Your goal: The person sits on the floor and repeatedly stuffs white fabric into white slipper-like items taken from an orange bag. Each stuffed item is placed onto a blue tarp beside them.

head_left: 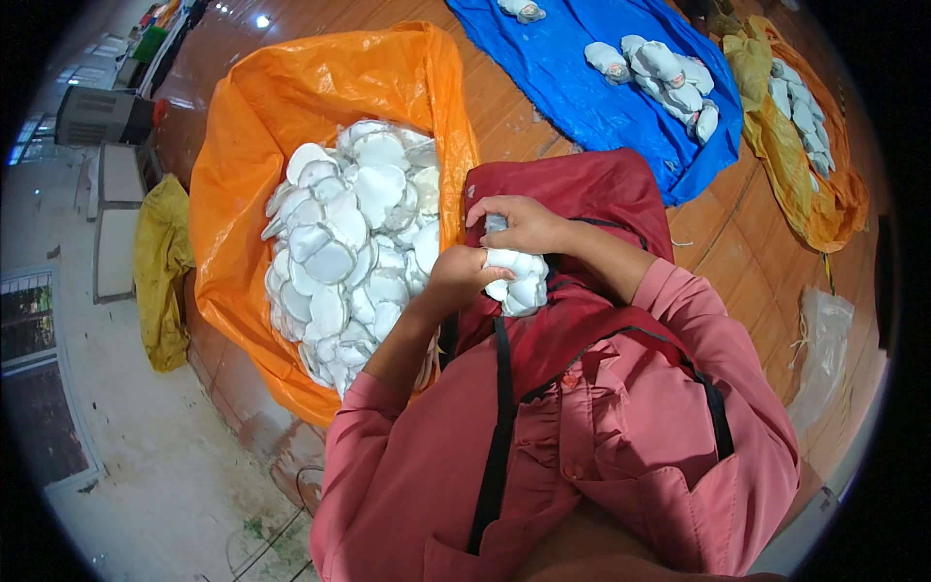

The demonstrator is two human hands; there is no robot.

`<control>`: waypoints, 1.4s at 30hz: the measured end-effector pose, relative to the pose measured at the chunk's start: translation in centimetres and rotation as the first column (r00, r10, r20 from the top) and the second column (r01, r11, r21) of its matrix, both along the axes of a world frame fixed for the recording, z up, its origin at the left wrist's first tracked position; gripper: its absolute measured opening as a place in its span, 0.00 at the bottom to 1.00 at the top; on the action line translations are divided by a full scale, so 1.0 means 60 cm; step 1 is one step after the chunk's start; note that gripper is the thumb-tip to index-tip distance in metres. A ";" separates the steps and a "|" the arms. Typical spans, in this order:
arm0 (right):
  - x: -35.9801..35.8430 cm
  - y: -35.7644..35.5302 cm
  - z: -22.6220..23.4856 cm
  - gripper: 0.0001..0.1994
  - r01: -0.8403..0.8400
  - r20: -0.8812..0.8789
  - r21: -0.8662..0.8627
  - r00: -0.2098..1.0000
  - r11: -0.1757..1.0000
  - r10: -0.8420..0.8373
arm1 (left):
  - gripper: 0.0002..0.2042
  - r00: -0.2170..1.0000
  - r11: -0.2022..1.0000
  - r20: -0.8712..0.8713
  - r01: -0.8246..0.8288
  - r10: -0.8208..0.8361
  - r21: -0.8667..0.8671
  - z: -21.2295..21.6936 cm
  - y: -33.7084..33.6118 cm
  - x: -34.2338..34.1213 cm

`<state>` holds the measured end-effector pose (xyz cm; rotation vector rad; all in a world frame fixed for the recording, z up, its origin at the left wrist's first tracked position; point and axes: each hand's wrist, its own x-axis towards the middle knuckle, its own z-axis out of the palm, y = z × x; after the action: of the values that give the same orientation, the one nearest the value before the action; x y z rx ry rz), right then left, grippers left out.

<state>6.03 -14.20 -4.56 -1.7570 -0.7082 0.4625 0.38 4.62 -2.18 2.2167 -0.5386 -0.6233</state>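
Over my lap, on a dark red apron [582,181], I hold a bundle of white puffy pads [524,282]. My left hand [460,275] grips the bundle's left side, its thumb lying across the white surface. Just above it my right hand [521,225] curls round the bundle's far end, where a greyish bit shows between thumb and fingers. What the right fingertips press on is partly hidden. Left of my hands, a wide orange sack [218,194] gapes with a heap of loose flat white oval pads [330,260] inside.
Bundles of white pads [664,68] lie on a blue tarp [543,58] at the far right. Beyond it, an orange and yellow sheet [766,184] bears more bundles. A yellow sack [160,272] rests by the left wall; a clear plastic bag [824,349] lies at right.
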 end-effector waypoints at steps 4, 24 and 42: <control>-0.009 0.009 -0.009 0.16 0.095 -0.211 0.157 0.976 0.983 -0.061 | 0.15 0.992 0.994 0.125 -0.007 0.021 -0.111 -0.029 0.007 -0.009; -0.039 0.033 -0.079 0.05 0.376 -0.743 0.138 0.651 0.916 -0.155 | 0.21 0.920 0.984 0.375 -0.156 0.111 0.090 -0.051 -0.005 -0.056; -0.036 0.050 -0.078 0.07 0.227 -0.416 0.041 0.889 0.973 -0.190 | 0.26 0.916 0.817 -0.145 -0.400 0.374 -0.416 -0.076 0.024 -0.041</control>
<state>3.89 -11.21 -9.26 -1.5611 -0.2332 0.6178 -2.09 6.07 -6.76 1.7951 -0.1585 -0.3062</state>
